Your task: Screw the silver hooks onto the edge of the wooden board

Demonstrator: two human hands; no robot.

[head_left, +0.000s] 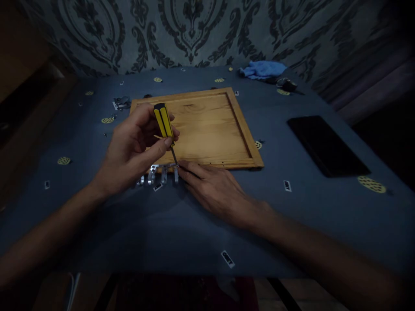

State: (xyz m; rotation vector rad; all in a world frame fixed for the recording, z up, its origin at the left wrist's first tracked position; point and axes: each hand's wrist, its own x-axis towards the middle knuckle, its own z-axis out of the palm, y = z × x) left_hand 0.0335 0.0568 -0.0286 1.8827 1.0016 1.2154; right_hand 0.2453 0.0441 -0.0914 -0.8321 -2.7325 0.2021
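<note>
My left hand (132,149) is closed around a yellow and black screwdriver (164,123), held nearly upright with its tip down on a metal hook rack (157,172). The rack lies against the near edge of a wooden panel (207,125) on the blue tablecloth. My right hand (212,188) rests flat on the cloth, its fingertips pressed together at the rack's right end beside the screwdriver tip. Whether a screw sits under the tip is too small to see.
A black phone (326,144) lies to the right of the panel. A blue cloth (264,69) and a small dark object (285,84) sit at the far right corner. Small metal parts (121,103) lie at the far left. A patterned wall stands behind the table.
</note>
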